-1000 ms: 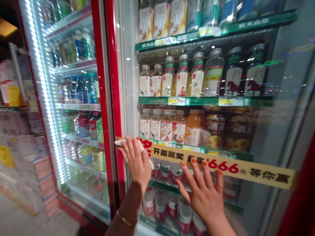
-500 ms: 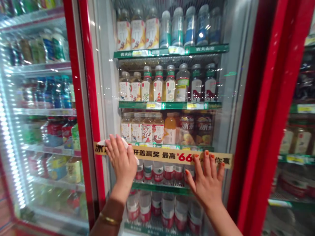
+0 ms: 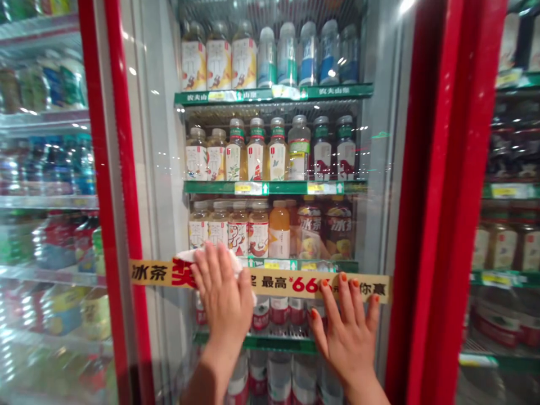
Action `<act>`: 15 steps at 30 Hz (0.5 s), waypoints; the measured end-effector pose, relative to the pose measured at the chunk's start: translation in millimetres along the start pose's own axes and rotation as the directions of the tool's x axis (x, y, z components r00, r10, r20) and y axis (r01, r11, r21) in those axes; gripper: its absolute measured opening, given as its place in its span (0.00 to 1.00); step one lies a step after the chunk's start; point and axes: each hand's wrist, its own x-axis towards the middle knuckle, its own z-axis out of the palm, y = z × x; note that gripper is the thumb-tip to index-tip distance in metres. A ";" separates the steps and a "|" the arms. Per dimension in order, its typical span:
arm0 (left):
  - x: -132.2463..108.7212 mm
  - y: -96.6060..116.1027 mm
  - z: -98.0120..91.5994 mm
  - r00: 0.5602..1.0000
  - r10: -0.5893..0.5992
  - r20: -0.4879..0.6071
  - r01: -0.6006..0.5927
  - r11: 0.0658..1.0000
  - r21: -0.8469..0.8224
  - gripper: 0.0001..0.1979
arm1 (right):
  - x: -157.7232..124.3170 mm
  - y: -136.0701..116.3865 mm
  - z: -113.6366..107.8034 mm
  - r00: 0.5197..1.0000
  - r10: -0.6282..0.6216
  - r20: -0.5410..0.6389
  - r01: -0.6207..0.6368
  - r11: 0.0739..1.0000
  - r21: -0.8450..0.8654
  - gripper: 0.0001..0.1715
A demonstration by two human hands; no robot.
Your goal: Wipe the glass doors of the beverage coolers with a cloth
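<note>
Both hands are held apart, flat against the glass door of a drinks cooler, neither closed around anything. The left hand, at 7 o'clock from frame centre, is pressed over a white cloth, whose edges are seen above the fingertips and beside the thumb. The right hand, at 5 o'clock, is spread wide, its orange-painted fingertips placed on the lower edge of a yellow promotional strip.

The strip is laid across the door at 6 o'clock, with red and black print including the figure 666. Its middle is partly covered by the left hand, and its left end is lapped onto the red door frame.

Behind the glass, an orange drink bottle is stood just above the strip, on a green shelf rail. A further cooler door is seen at 3 o'clock.
</note>
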 end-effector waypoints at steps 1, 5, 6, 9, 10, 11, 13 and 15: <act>-1.5 15.7 3.3 0.997 0.072 0.016 -0.072 0.997 -0.004 0.39 | 0.0 0.1 -0.3 1.000 -0.002 0.001 0.002 1.000 0.003 0.40; -58.7 42.7 8.2 0.867 0.487 0.107 -0.485 0.873 -0.043 0.40 | -1.2 0.7 -1.8 1.000 -0.007 -0.001 0.007 1.000 0.012 0.38; -75.0 35.2 6.1 0.839 0.531 0.117 -0.530 0.847 -0.044 0.40 | -2.0 0.9 -2.1 1.000 -0.004 0.001 0.004 1.000 0.014 0.38; -90.4 -8.1 -2.7 0.885 0.447 0.129 -0.454 0.890 0.032 0.39 | -4.8 1.2 -2.2 1.000 0.010 0.010 -0.010 1.000 0.019 0.38; -81.9 -21.5 -4.9 0.925 0.363 0.115 -0.371 0.926 0.065 0.39 | -5.4 1.1 -2.0 1.000 0.009 0.011 -0.009 1.000 0.015 0.38; -68.3 -30.5 -6.3 0.960 0.264 0.089 -0.272 0.958 0.088 0.40 | -5.8 1.0 -1.9 1.000 0.007 0.012 -0.007 1.000 0.007 0.38; -36.5 -31.2 -6.6 0.997 0.077 0.023 -0.078 0.993 0.085 0.40 | -5.7 0.8 -2.1 1.000 0.008 0.013 -0.008 1.000 -0.006 0.39; -15.4 -12.0 -4.4 1.000 0.012 0.000 -0.012 0.999 0.050 0.38 | -4.8 1.2 -3.3 1.000 -0.006 0.011 0.006 1.000 -0.020 0.39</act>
